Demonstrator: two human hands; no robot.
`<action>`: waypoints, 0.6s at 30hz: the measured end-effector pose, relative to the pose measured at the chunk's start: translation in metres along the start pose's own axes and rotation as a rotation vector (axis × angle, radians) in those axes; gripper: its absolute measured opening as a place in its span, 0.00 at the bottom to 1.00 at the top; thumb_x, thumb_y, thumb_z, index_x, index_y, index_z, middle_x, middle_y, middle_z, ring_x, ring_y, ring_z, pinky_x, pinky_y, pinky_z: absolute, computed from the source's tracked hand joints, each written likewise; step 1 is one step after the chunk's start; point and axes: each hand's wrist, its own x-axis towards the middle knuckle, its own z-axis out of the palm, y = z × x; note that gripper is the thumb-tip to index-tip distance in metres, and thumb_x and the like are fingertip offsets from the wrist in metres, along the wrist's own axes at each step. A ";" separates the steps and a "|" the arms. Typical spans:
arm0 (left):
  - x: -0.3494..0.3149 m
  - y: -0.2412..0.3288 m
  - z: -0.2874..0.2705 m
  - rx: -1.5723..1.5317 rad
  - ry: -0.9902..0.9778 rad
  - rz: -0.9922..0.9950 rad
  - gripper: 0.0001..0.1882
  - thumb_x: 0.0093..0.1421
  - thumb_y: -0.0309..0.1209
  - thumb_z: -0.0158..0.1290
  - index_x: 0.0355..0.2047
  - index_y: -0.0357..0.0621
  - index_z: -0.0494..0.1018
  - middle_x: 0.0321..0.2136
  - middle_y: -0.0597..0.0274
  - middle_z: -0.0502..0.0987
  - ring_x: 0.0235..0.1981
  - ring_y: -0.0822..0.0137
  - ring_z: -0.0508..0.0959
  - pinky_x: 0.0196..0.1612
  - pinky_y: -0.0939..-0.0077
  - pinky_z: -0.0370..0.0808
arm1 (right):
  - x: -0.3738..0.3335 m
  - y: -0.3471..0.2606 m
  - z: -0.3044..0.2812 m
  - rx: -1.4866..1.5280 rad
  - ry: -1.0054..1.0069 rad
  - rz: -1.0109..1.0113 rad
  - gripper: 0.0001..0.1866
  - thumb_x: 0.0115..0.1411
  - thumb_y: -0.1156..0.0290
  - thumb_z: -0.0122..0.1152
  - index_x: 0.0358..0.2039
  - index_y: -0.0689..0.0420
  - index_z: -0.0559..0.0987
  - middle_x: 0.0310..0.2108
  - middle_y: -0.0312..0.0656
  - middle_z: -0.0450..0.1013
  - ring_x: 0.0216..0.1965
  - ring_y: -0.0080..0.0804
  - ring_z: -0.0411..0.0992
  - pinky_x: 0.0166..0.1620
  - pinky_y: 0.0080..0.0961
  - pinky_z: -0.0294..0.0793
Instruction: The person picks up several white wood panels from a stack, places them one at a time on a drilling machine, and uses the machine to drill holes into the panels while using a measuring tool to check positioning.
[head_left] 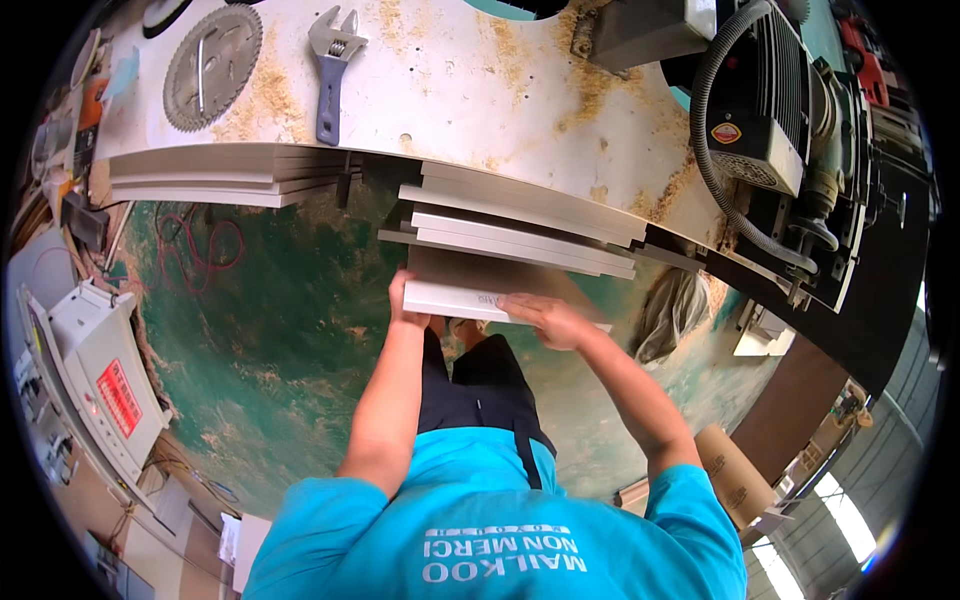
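Note:
A flat board with a white edge (455, 301) stands on edge in front of my legs, its broad brownish face turned toward the bench. My left hand (406, 297) is closed round its left end, fingers partly hidden behind it. Along the top edge, near small dark marks, lie the outstretched fingers of my right hand (548, 318); the thumb is hidden. Just beyond the board, more pale boards (520, 245) lean in a stack against the bench front.
The white bench (450, 110) carries sawdust, a round saw blade (212, 68) and an adjustable wrench (332, 75). A black motor unit (755, 110) with a grey hose sits at right. Other boards (215, 172) lean at left; a grey cloth bag (672, 312) hangs right.

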 end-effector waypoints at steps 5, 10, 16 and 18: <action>-0.040 -0.035 0.078 -0.161 0.171 0.015 0.46 0.61 0.71 0.31 0.60 0.42 0.66 0.57 0.55 0.71 0.57 0.53 0.70 0.60 0.47 0.67 | -0.001 -0.070 0.006 -0.115 0.383 -0.157 0.31 0.45 0.82 0.58 0.54 0.57 0.74 0.54 0.52 0.70 0.55 0.52 0.69 0.58 0.43 0.69; -0.091 -0.086 0.107 0.125 -0.021 -0.142 0.57 0.58 0.75 0.30 0.64 0.29 0.58 0.63 0.47 0.63 0.65 0.50 0.61 0.67 0.44 0.55 | -0.019 -0.122 0.004 0.075 0.444 -0.228 0.18 0.42 0.80 0.59 0.38 0.59 0.80 0.41 0.47 0.75 0.44 0.49 0.74 0.46 0.42 0.74; -0.118 -0.044 0.084 1.274 0.159 0.170 0.33 0.62 0.52 0.54 0.60 0.42 0.69 0.56 0.52 0.74 0.57 0.56 0.73 0.57 0.62 0.70 | -0.049 -0.061 -0.004 0.123 0.316 0.012 0.17 0.47 0.80 0.56 0.39 0.56 0.81 0.39 0.47 0.77 0.43 0.50 0.74 0.47 0.42 0.75; -0.147 -0.022 0.084 1.587 0.372 0.345 0.24 0.61 0.46 0.55 0.52 0.44 0.77 0.47 0.48 0.80 0.49 0.56 0.80 0.52 0.66 0.74 | -0.052 -0.038 -0.026 0.039 0.194 -0.004 0.16 0.48 0.79 0.57 0.39 0.56 0.81 0.39 0.47 0.77 0.44 0.51 0.74 0.48 0.42 0.75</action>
